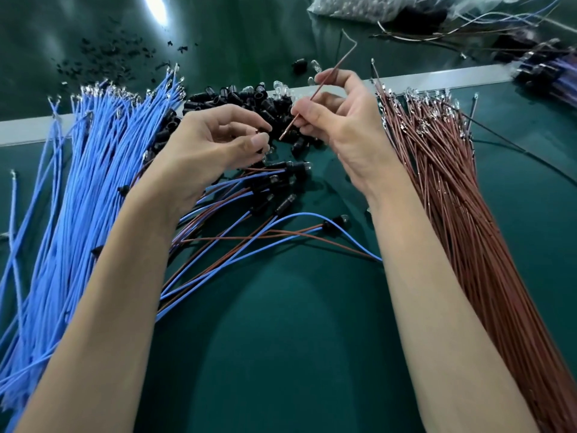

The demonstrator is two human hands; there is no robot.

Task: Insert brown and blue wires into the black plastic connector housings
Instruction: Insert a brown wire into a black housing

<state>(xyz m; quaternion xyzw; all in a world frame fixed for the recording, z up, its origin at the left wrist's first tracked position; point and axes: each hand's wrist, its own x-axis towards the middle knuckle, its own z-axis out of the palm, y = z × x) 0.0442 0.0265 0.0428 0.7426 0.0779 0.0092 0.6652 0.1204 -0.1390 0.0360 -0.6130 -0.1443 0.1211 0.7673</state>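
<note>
My right hand [340, 120] pinches a single brown wire [318, 85] that runs up and away, its lower tip pointing toward my left hand. My left hand [218, 135] pinches a small black connector housing [263, 130] between thumb and fingertips, just left of the wire's tip. A heap of loose black housings [237, 98] lies behind both hands. A thick bundle of blue wires [93, 182] fans out on the left, and a bundle of brown wires [452, 189] on the right.
Finished housings with brown and blue wires [268, 189] lie between my forearms on the green table [296, 339]. A pale strip [437, 78] crosses the table behind the heaps. A clear bag [374, 7] and more wired pieces [549, 70] sit far right.
</note>
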